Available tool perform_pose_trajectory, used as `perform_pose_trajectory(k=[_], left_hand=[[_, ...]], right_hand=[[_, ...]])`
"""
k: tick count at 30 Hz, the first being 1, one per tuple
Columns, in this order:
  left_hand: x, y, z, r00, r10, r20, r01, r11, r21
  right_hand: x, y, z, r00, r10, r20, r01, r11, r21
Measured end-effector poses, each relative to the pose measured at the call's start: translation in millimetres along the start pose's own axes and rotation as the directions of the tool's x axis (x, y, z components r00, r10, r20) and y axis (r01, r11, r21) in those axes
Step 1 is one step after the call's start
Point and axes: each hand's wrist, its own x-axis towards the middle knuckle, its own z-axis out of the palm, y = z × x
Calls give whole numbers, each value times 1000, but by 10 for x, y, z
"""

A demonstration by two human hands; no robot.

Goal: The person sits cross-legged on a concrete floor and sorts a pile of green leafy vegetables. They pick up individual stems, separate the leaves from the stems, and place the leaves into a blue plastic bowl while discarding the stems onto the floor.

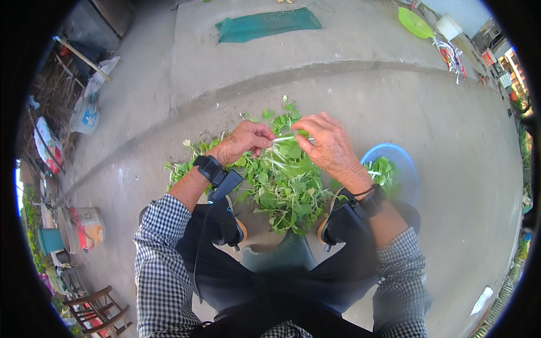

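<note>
My left hand (249, 141) pinches the root end of a leafy green plant with a white stalk (284, 139) between thumb and fingers. Close on its right, my right hand (327, 145) is curled with thumb and fingertips near the stalk; whether it grips any part of the plant is unclear. Both hands are above a loose heap of leafy greens (291, 198) that lies on the concrete floor between my feet. A blue plastic basket (408, 173) with some greens (383, 171) in it stands to the right, partly behind my right forearm.
A green mesh sheet (270, 25) lies on the floor ahead. At the upper right are a lime-green basin (414, 23) and a white bucket (449, 27). Buckets (84, 116) and a small wooden chair (99, 312) stand along the left. A low ridge crosses the concrete floor.
</note>
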Motion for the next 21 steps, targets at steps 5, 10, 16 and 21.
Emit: perform_pose_trajectory(k=[5,10,16,21], left_hand=[[-175,139,241,999,-30,24,31,999,-33],[-183,121,319,999,-35,-5,35,997,-66],[-114,65,238,997,-19,76,27,995,-97],[-101,71,156,987,40,156,-18,990,-141]], right_hand=[[-90,-152,179,882,205,423,-197,978,-63],[-152,-174,231,906,113,409,-100,994,-53],[-165,-216,276,888,64,456,-18,994,-104],[-97,-234,290,864,127,486,-147,989,3]])
